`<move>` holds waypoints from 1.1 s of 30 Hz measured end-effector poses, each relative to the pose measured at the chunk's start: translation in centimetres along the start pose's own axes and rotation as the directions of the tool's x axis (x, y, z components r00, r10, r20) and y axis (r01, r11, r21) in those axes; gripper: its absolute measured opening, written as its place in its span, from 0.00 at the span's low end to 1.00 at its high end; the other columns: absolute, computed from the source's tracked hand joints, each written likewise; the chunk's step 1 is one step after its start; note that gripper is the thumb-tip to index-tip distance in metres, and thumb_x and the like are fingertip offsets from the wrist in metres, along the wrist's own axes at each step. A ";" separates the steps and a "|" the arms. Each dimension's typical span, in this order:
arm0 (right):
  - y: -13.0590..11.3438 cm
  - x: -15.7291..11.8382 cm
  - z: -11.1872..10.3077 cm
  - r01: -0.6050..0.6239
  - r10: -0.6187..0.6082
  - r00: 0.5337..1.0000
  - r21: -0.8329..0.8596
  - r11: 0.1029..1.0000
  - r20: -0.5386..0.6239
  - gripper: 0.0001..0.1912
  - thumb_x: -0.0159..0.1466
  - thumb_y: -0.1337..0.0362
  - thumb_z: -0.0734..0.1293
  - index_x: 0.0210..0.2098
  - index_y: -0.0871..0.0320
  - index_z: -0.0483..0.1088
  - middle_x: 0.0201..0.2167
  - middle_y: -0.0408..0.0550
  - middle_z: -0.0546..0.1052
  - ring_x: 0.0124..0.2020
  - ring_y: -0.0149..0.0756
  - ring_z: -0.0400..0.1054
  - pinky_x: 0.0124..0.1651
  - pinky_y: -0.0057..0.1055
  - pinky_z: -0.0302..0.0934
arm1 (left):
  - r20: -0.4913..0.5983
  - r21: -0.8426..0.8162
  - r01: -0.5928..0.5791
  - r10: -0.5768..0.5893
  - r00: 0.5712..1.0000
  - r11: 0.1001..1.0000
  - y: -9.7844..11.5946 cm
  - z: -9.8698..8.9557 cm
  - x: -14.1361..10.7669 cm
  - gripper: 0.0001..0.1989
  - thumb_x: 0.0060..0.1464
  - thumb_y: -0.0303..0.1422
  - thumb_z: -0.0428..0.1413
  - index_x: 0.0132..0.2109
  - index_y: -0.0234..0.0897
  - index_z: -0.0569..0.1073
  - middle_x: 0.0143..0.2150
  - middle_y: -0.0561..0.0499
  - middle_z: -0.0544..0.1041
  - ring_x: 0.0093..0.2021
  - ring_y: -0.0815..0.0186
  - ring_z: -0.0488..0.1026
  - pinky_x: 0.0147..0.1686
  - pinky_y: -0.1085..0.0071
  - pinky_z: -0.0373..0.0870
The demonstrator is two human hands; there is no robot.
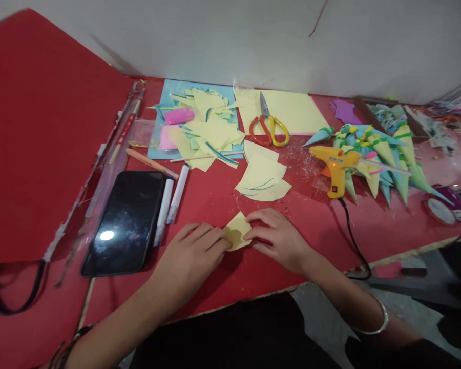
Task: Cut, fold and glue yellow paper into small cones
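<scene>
A small yellow piece of paper (238, 230) lies low over the red table, between my two hands near the front edge. My left hand (200, 251) pinches its left side, fingers curled together. On its right edge, my right hand (278, 238) has its fingertips and thumb closed on the paper. Just beyond are several cut yellow paper pieces (263, 179) with curved blue-green lines. Scissors (269, 128) with one red and one yellow handle rest farther back on a yellow sheet (303, 110).
Left of my hands lie a black phone (125, 220) and two white markers (179, 195). Paper scraps (211, 123) pile up on a blue sheet. At right, a yellow glue gun (336, 169) with a black cord rests against several paper cones (392, 154); a purple device (453, 205) sits beyond.
</scene>
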State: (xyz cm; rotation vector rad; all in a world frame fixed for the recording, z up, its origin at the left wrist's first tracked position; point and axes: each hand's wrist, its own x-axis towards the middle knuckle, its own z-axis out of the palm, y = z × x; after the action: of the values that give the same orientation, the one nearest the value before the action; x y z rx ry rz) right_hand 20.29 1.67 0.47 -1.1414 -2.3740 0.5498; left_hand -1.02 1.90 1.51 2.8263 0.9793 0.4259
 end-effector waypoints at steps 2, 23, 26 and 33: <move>0.0 0.0 0.2 0.008 -0.008 1.000 0.019 1.000 -0.007 0.04 0.60 0.68 0.64 0.32 0.57 0.71 0.39 0.48 0.71 0.40 0.36 0.63 0.42 0.33 0.58 | -0.019 0.028 0.016 -0.016 1.000 0.999 0.0 -0.1 -0.3 0.12 0.57 0.25 0.43 0.33 0.37 0.71 0.31 0.52 0.76 0.32 0.64 0.71 0.33 0.67 0.64; -2.2 0.1 1.6 -0.267 0.261 0.955 -0.024 0.963 -0.143 0.11 0.60 0.67 0.62 0.22 0.57 0.60 0.33 0.46 0.70 0.35 0.34 0.61 0.39 0.32 0.56 | 0.035 -0.005 0.349 -0.349 0.936 0.937 -1.5 -0.6 -2.6 0.13 0.59 0.34 0.43 0.30 0.37 0.68 0.27 0.52 0.72 0.28 0.64 0.69 0.29 0.67 0.62; -2.3 0.2 1.6 -0.287 0.277 0.949 -0.051 0.956 -0.151 0.10 0.60 0.67 0.62 0.22 0.57 0.60 0.32 0.47 0.68 0.35 0.35 0.60 0.39 0.33 0.56 | 0.032 0.052 0.251 -0.253 0.967 0.967 -1.8 -0.7 -2.7 0.14 0.58 0.28 0.41 0.45 0.39 0.69 0.36 0.48 0.75 0.33 0.63 0.71 0.31 0.66 0.64; -2.2 -0.1 1.5 -0.300 0.283 0.944 -0.087 0.950 -0.171 0.07 0.59 0.68 0.61 0.25 0.57 0.61 0.33 0.48 0.67 0.36 0.37 0.60 0.40 0.34 0.56 | 0.164 0.183 -0.120 0.091 0.982 0.976 -1.7 -1.6 -1.8 0.25 0.52 0.20 0.41 0.54 0.45 0.65 0.43 0.49 0.74 0.34 0.61 0.71 0.33 0.65 0.64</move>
State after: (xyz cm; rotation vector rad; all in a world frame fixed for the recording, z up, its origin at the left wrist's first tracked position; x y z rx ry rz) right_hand 18.12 0.08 0.34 -1.5435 -2.1370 0.4076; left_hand -3.86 2.17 2.31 3.0381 0.8860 0.1233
